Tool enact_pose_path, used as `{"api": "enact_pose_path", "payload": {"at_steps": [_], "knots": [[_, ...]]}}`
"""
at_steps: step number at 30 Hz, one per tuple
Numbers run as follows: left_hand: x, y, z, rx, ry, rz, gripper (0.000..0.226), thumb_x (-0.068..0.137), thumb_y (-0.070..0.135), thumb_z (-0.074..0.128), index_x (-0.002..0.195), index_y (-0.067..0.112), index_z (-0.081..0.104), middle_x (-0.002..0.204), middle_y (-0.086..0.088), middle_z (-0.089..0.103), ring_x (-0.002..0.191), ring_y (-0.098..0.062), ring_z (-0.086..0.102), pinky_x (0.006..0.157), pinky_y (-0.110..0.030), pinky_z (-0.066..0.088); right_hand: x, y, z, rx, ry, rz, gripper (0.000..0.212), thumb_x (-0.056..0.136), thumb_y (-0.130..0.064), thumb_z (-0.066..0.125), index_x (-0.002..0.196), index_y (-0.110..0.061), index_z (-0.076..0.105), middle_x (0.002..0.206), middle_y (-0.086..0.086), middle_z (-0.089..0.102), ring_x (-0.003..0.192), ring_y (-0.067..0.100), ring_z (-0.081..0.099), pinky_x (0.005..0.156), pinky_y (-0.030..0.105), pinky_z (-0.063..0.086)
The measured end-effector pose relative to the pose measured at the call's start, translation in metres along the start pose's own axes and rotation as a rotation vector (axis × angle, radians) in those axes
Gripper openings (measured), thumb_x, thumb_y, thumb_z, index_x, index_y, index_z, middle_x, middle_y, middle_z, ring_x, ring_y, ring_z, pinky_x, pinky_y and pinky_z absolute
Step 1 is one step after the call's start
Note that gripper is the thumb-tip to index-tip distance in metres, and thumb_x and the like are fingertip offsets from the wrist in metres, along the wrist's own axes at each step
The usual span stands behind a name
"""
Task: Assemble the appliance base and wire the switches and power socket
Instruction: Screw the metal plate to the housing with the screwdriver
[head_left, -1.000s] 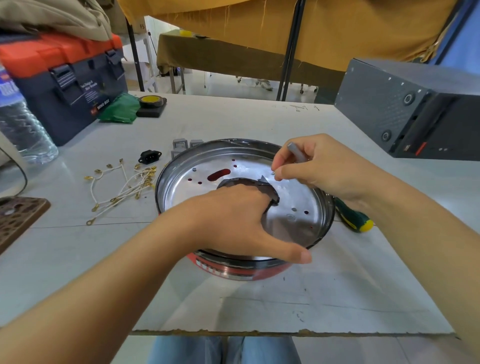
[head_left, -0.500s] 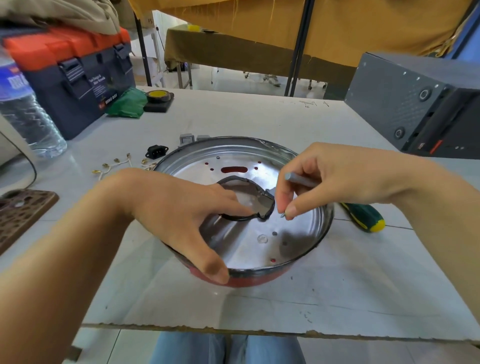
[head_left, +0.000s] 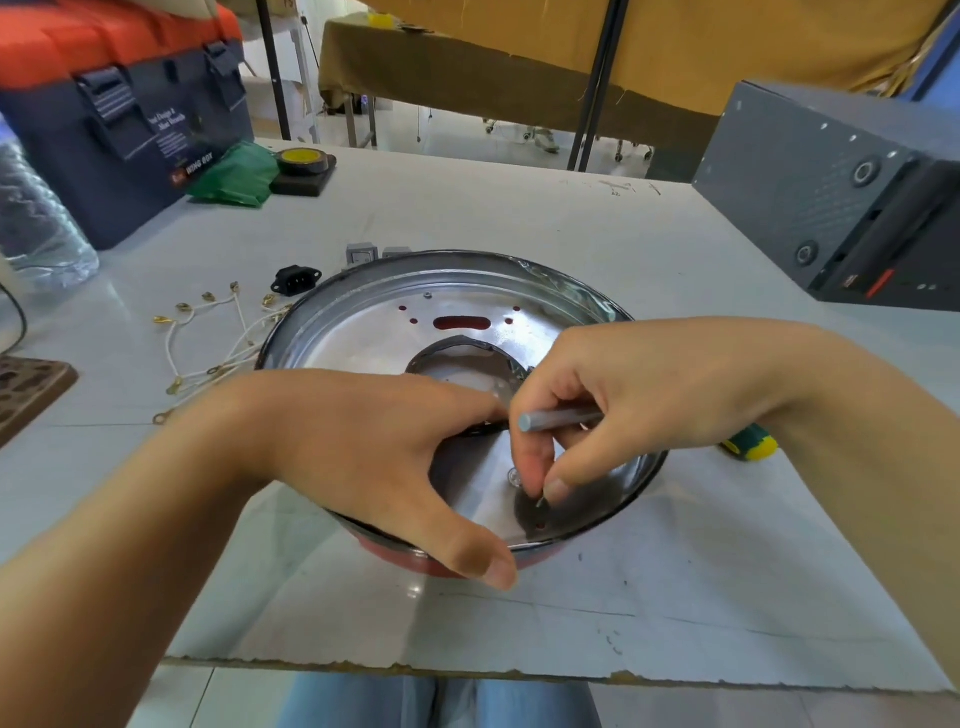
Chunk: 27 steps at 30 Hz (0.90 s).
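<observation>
The left hand (head_left: 384, 457) grips the base pan (head_left: 613, 312) at 6 o'clock; the right hand (head_left: 613, 410) pinches a screw (head_left: 539, 502) (tiny), holding a screwdriver (head_left: 558, 418). Next: seat it squarely.

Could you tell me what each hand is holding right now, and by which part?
The right hand pinches a small screw in its fingertips and carries a grey metal rod. The left hand grips the appliance base at its near rim.
</observation>
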<state>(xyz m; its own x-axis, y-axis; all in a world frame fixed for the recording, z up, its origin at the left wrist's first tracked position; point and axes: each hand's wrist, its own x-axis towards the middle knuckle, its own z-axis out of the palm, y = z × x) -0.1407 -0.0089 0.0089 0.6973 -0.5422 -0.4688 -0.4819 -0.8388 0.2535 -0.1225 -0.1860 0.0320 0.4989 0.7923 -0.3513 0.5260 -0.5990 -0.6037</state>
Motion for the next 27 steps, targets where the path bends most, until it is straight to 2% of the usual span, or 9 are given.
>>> {"api": "enact_pose_path", "payload": {"at_steps": [2,5,9,13,19,24,27], "knots": [[0.000,-0.004,0.005,-0.020,0.051,0.029,0.106,0.043,0.078,0.054,0.140,0.044,0.028,0.128,0.018,0.048,0.120,-0.009,0.048,0.102,-0.032,0.041,0.001,0.001,0.001,-0.001,-0.013,-0.002,0.003,0.079,-0.011,0.073,0.079,-0.014,0.072,0.057,-0.015,0.056,0.053,-0.003,0.050,0.054,0.005,0.035],[0.006,-0.009,0.013,-0.009,0.077,0.050,0.107,0.040,0.083,0.051,0.138,0.046,0.028,0.125,0.018,0.050,0.117,-0.011,0.051,0.099,-0.033,0.044,0.002,0.001,0.002,-0.006,-0.031,-0.014,0.007,0.079,-0.011,0.073,0.078,-0.018,0.072,0.056,-0.019,0.057,0.054,-0.004,0.053,0.054,0.004,0.036],[0.009,-0.015,0.015,-0.003,0.107,0.067,0.110,0.039,0.086,0.047,0.139,0.047,0.026,0.126,0.021,0.049,0.116,-0.007,0.050,0.099,-0.032,0.044,0.005,0.002,0.005,-0.020,-0.043,-0.008,0.006,0.079,-0.013,0.073,0.077,-0.019,0.072,0.064,-0.014,0.063,0.058,-0.002,0.055,0.057,0.007,0.038],[0.008,-0.016,0.016,-0.019,0.114,0.069,0.109,0.037,0.088,0.044,0.137,0.047,0.028,0.123,0.022,0.051,0.114,-0.007,0.052,0.097,-0.031,0.045,0.008,0.002,0.007,-0.042,-0.054,0.016,0.004,0.079,-0.013,0.072,0.076,-0.015,0.072,0.064,-0.009,0.064,0.057,-0.001,0.054,0.056,0.008,0.037],[0.005,-0.010,0.013,-0.078,0.112,0.056,0.101,0.043,0.082,0.056,0.134,0.043,0.036,0.121,0.016,0.055,0.113,-0.012,0.054,0.097,-0.035,0.045,0.009,-0.001,0.008,-0.042,-0.078,0.040,0.003,0.080,-0.011,0.071,0.078,-0.011,0.072,0.066,-0.006,0.065,0.057,-0.001,0.054,0.057,0.010,0.039],[0.002,-0.006,0.013,-0.124,0.123,0.045,0.098,0.042,0.075,0.056,0.132,0.038,0.041,0.119,0.011,0.057,0.112,-0.014,0.055,0.097,-0.037,0.045,0.009,-0.004,0.008,-0.036,-0.066,0.071,0.002,0.080,-0.011,0.072,0.079,-0.011,0.070,0.069,-0.004,0.068,0.058,-0.001,0.055,0.056,0.005,0.037],[0.002,-0.005,0.013,-0.131,0.120,0.046,0.097,0.043,0.073,0.056,0.133,0.039,0.040,0.121,0.013,0.056,0.113,-0.013,0.054,0.099,-0.036,0.044,0.009,-0.005,0.009,-0.050,-0.069,0.077,0.006,0.078,-0.013,0.073,0.074,-0.014,0.070,0.067,-0.006,0.066,0.059,0.000,0.055,0.057,0.009,0.039]]}}
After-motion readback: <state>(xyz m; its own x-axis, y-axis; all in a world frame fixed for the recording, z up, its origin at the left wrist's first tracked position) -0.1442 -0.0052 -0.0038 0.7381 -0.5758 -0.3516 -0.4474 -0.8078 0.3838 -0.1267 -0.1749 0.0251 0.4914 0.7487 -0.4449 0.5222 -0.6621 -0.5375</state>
